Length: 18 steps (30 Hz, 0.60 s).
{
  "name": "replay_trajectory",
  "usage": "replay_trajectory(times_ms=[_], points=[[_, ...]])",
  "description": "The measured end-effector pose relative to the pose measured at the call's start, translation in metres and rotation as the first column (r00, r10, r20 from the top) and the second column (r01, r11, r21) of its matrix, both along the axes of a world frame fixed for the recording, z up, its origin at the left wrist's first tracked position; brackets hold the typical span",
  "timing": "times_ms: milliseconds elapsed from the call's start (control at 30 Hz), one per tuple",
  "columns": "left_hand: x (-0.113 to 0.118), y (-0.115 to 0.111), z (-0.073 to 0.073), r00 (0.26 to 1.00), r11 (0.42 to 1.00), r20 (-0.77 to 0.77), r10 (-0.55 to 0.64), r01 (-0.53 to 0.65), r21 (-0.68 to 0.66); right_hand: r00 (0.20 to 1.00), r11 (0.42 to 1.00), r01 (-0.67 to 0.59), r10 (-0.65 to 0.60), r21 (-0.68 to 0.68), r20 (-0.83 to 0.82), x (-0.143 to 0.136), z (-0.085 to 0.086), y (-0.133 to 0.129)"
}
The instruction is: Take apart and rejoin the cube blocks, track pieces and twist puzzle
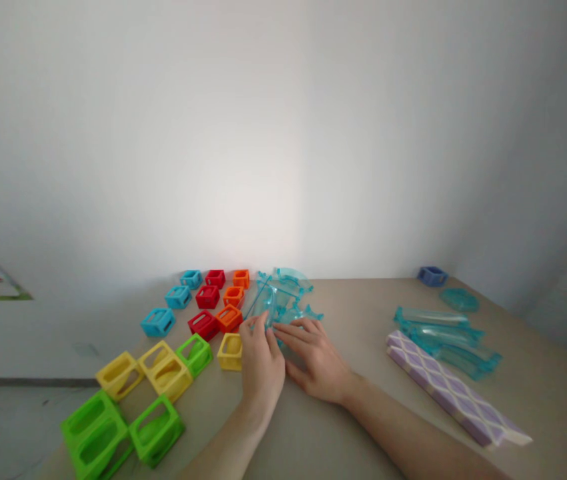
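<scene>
At the middle of the table, my left hand (262,357) is closed, its thumb and fingers pinched on a clear teal plastic piece (271,303) that stands up from the fingertips. My right hand (316,357) reaches in from the right, fingers bent forward and thumb below, gripping the lower edge of the same piece, though the contact is partly hidden. More clear teal pieces (291,277) lie just behind, overlapping it in view. Close to my left hand's outer side stands a yellow block frame (230,352).
Left are rows of hollow blocks: blue (158,323), red (207,297), orange (229,318), yellow (166,370) and green (96,430). On the right lie curved teal pieces (443,333), a purple patterned strip (448,387), a teal dome (458,299) and a dark blue block (432,276). A wall (283,167) borders the back.
</scene>
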State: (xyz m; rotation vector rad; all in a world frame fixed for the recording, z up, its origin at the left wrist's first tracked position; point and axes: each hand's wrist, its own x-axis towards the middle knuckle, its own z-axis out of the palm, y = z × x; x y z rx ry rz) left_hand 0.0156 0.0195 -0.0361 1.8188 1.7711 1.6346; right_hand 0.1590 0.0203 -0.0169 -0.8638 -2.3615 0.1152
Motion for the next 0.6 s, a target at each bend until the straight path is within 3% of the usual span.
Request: replay_trajectory(times_ms=[267,400,500,600], points=[[0.002,-0.005,0.002,1.0,1.0,-0.013,-0.028,0.028,0.01,1.0,1.0,0.015,-0.014,0.009,-0.017,0.0,0.002,-0.001],[0.002,-0.006,0.002,0.999,0.999,-0.03,-0.031,0.03,-0.028,0.986,0.985,0.157,-0.153,0.075,-0.061,0.003,0.003,0.0],[0.002,-0.006,0.0,0.998,0.997,-0.062,-0.025,0.021,-0.068,0.924,0.914,0.383,-0.381,0.133,-0.038,0.013,0.006,0.0],[0.003,-0.007,0.001,0.996,0.994,-0.086,-0.029,0.02,-0.109,0.755,0.748,0.636,-0.654,0.191,0.045,0.033,0.011,-0.002]])
